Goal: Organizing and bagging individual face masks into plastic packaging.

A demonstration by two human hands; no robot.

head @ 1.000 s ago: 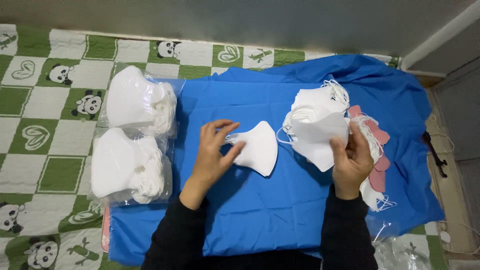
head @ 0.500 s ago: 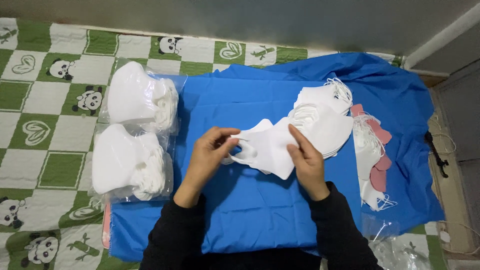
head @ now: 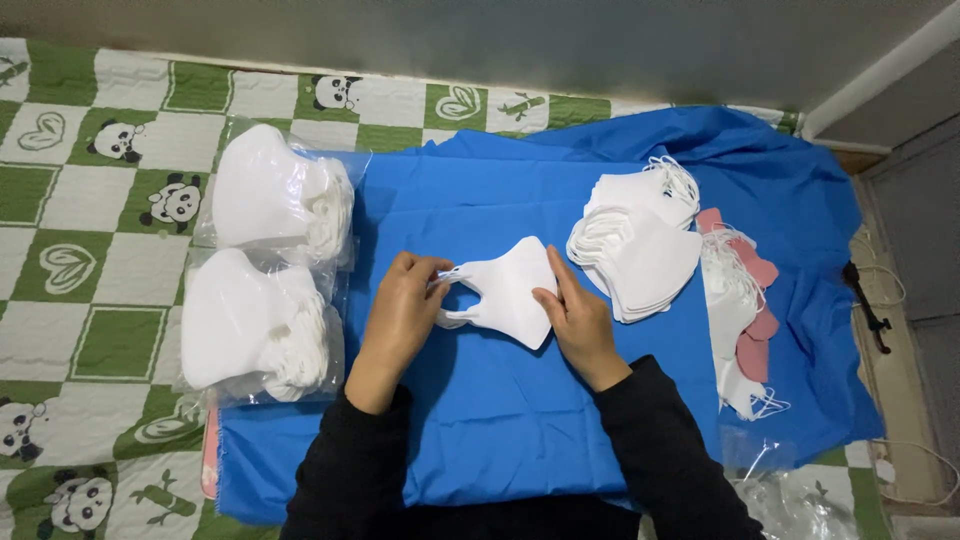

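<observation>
A white folded face mask (head: 508, 290) lies on the blue cloth (head: 520, 420) between my hands. My left hand (head: 402, 305) pinches the ear loop at the mask's left end. My right hand (head: 577, 320) presses flat on the mask's right edge. Just right of it sits a fanned stack of white masks (head: 640, 245). Both sleeves are black.
Two clear bags packed with white masks (head: 275, 195) (head: 255, 325) lie at the cloth's left edge. A row of pink and white masks (head: 745, 310) lies at the right. A green and white panda-patterned mat (head: 90, 240) covers the floor. Crumpled clear plastic (head: 800, 495) sits bottom right.
My right hand left the stack at the right and came onto the single mask. My left hand shifted to the mask's ear loop.
</observation>
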